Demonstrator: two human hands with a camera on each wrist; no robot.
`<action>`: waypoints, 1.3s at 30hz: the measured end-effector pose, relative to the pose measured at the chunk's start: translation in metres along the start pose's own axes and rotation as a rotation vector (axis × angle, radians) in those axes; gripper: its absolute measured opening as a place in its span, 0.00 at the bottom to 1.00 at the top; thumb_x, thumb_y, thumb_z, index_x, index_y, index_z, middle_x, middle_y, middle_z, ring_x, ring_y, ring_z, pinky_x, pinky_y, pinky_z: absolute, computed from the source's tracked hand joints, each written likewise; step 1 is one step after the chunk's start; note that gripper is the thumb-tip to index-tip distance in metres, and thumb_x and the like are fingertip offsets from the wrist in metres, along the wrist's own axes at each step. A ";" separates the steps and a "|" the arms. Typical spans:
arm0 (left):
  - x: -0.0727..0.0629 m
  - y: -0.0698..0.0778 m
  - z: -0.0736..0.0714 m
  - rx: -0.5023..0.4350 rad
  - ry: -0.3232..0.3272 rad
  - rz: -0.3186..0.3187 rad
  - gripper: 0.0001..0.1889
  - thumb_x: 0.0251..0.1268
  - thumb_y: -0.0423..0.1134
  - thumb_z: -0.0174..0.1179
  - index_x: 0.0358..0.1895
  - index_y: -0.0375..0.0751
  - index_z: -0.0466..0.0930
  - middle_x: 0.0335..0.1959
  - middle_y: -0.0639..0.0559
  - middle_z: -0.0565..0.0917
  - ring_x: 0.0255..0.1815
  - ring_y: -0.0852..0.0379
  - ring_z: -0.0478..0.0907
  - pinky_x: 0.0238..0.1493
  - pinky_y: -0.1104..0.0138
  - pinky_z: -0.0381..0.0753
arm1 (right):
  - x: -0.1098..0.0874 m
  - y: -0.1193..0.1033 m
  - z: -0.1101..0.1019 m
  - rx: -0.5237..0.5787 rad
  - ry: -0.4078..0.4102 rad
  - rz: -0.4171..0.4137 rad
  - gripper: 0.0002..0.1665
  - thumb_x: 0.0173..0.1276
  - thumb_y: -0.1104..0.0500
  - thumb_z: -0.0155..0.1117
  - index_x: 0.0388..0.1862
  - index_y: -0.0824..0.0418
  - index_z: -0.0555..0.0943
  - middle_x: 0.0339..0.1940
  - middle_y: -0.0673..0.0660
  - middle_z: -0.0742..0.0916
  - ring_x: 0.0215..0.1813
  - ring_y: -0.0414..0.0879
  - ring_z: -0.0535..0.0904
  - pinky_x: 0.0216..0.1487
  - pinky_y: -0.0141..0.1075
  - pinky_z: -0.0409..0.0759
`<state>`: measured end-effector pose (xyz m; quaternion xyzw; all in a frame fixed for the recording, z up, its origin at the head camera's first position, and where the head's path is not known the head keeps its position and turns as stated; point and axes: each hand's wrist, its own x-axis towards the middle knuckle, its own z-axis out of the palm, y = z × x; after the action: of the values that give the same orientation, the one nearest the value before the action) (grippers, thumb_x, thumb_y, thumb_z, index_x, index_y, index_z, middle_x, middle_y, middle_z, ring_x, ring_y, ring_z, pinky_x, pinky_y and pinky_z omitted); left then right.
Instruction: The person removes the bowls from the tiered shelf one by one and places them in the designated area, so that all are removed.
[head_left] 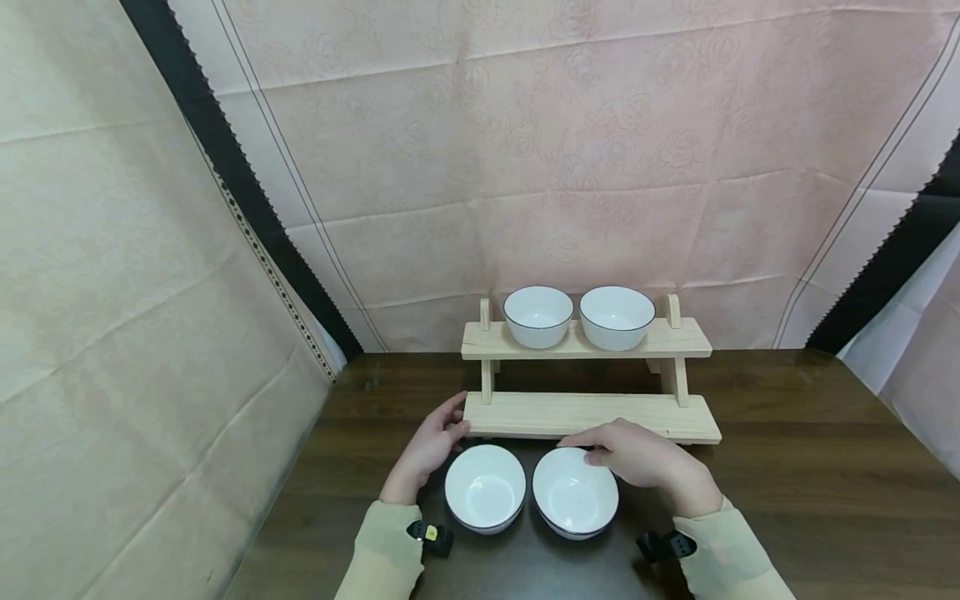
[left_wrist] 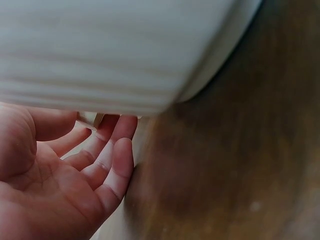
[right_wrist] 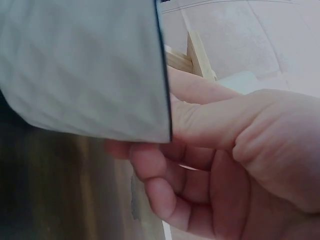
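Rack [head_left: 678, 383] at the middle of the head view, back left bowl [head_left: 537, 312] and back right bowl [head_left: 617, 312] already upright on the upper tier [head_left: 690, 340]; front left bowl [head_left: 485, 487] upright on the brown table [head_left: 787, 433], front right bowl [head_left: 575, 496] just beside, in front of the lower tier [head_left: 577, 414]. Left hand [head_left: 429, 446] at the left end of the lower tier, right hand [head_left: 643, 457] at the far rim of the front right bowl. By this layout, perhaps halfway: back pair set up, front pair seemingly left; whether stacked or single, cannot tell. In the left wrist view, wooden end held between thumb and bent fingers, with a pale blurred surface [left_wrist: 100, 55] above, probably the front left bowl. In the right wrist view, front right bowl pinched at the dark rim between thumb and fingers; whether lifted yet, cannot tell.
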<state>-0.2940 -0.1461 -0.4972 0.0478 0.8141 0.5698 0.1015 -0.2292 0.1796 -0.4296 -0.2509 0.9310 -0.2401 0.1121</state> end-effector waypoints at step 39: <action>0.001 -0.002 0.000 0.006 0.005 -0.005 0.27 0.69 0.42 0.51 0.70 0.61 0.58 0.53 0.48 0.74 0.45 0.52 0.76 0.42 0.61 0.77 | 0.005 0.003 0.001 0.066 0.013 0.083 0.16 0.63 0.54 0.64 0.50 0.43 0.82 0.41 0.42 0.85 0.36 0.37 0.76 0.36 0.33 0.74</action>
<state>-0.2947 -0.1468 -0.4991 0.0448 0.8162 0.5671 0.1008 -0.2339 0.1788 -0.4320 -0.2068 0.9328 -0.2676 0.1243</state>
